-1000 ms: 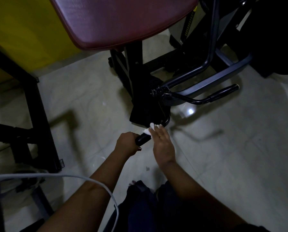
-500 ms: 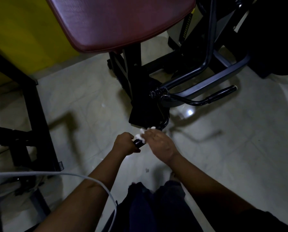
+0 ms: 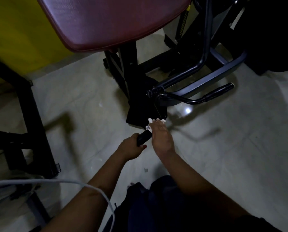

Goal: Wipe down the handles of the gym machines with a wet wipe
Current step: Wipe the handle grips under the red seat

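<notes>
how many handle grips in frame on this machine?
2. The near grip is held by the left hand, with the right hand pressing the wet wipe just beyond it; the far grip sticks out to the right, untouched. Others may be hidden.

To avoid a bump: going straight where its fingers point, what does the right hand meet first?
The right hand would probably meet the machine's black base, just past the wipe; depth unclear.
</notes>
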Demonstrator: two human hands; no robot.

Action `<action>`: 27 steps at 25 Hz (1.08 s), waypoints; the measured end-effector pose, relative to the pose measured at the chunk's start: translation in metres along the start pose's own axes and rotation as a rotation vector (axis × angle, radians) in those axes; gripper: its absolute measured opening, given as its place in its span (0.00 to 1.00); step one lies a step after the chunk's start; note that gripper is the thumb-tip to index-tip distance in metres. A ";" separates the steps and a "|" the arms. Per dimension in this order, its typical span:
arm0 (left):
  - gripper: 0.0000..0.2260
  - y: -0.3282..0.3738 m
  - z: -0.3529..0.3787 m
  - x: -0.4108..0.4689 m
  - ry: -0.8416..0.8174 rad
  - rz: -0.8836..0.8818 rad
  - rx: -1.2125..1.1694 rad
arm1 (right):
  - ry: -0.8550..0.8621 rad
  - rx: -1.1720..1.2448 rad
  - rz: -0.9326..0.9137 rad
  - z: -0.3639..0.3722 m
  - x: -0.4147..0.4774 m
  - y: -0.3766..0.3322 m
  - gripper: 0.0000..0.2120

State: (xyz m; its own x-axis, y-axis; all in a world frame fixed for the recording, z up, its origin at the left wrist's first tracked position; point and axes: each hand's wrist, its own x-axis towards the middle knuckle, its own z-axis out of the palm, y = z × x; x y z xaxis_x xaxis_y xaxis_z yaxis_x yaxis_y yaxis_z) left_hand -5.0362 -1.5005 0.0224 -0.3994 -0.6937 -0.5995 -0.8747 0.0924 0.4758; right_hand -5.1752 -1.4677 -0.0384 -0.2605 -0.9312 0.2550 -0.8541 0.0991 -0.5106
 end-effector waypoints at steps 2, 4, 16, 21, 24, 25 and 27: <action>0.19 0.004 0.004 0.000 0.047 0.053 -0.043 | 0.000 -0.006 -0.064 0.001 -0.010 -0.001 0.22; 0.20 0.002 0.007 0.005 0.082 0.074 -0.034 | 0.065 -0.152 -0.220 -0.009 -0.021 0.010 0.23; 0.29 0.006 0.021 0.046 0.076 0.036 0.327 | 0.382 0.499 0.770 -0.018 -0.010 -0.031 0.10; 0.28 0.006 0.020 0.047 0.102 0.002 0.339 | 0.315 1.136 1.299 -0.011 0.021 -0.010 0.12; 0.31 0.008 0.020 0.045 0.071 0.052 0.429 | 0.164 1.307 1.374 -0.016 0.007 -0.015 0.08; 0.31 0.012 0.018 0.043 0.056 0.043 0.435 | 0.104 1.271 1.399 -0.016 0.004 -0.017 0.08; 0.29 0.018 0.012 0.041 0.035 -0.008 0.425 | 0.039 1.283 1.465 -0.014 0.011 -0.014 0.09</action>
State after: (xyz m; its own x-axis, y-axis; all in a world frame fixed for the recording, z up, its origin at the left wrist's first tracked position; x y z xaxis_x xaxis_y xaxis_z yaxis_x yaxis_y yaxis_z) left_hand -5.0716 -1.5183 -0.0011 -0.3890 -0.7189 -0.5761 -0.9161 0.3678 0.1596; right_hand -5.1721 -1.4744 -0.0167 -0.3749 -0.3705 -0.8498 0.7764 0.3755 -0.5062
